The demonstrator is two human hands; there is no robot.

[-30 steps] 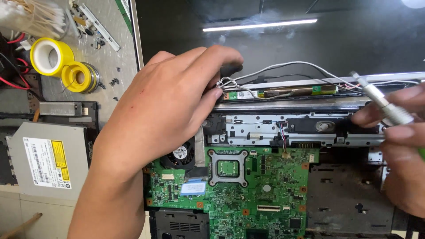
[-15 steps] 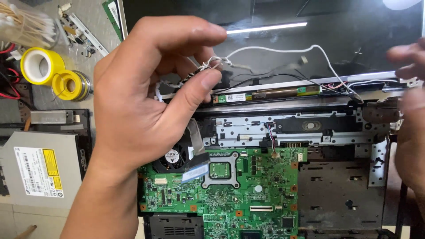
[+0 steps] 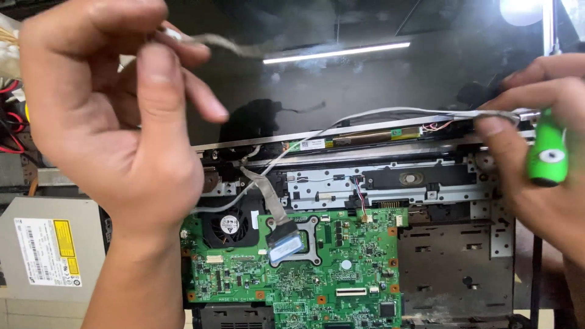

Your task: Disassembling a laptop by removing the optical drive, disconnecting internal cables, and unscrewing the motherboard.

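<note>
Grey-white cable (image 3: 341,122), which a second ago my left hand (image 3: 116,122) pinched low at the laptop hinge, now runs taut from that hand's closed fingertips, raised high at far left, across the dark screen (image 3: 365,79) to the right. My right hand (image 3: 536,158) has come in to press the cable's far end against the hinge rail while gripping a green-handled screwdriver (image 3: 547,155). I judge the cable is lifted out of its channel above the green motherboard (image 3: 292,268).
</note>
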